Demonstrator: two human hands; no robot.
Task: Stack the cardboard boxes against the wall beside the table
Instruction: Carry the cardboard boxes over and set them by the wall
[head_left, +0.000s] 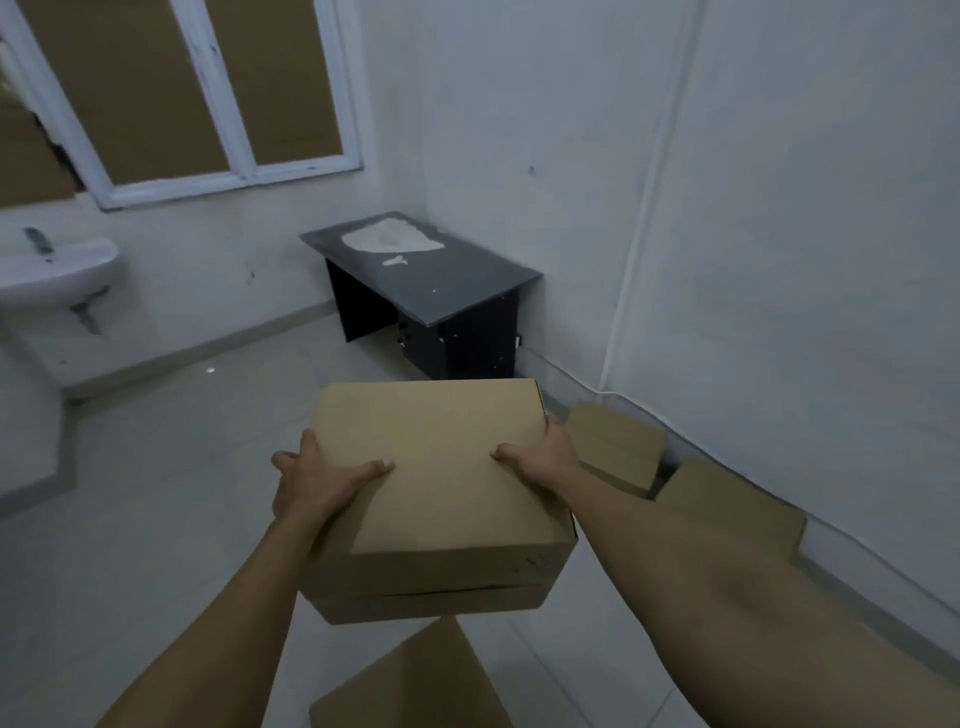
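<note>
White walls behind, left hand (311, 480) and right hand (545, 457) grip a raised cardboard box (441, 467).

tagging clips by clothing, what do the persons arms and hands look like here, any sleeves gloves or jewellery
Both forearms are bare as far as the frame shows them; no sleeve edge comes into view. The left hand and the right hand wear no gloves. No watch, ring or band shows on the visible wrists and fingers, and no markings can be made out.
</note>
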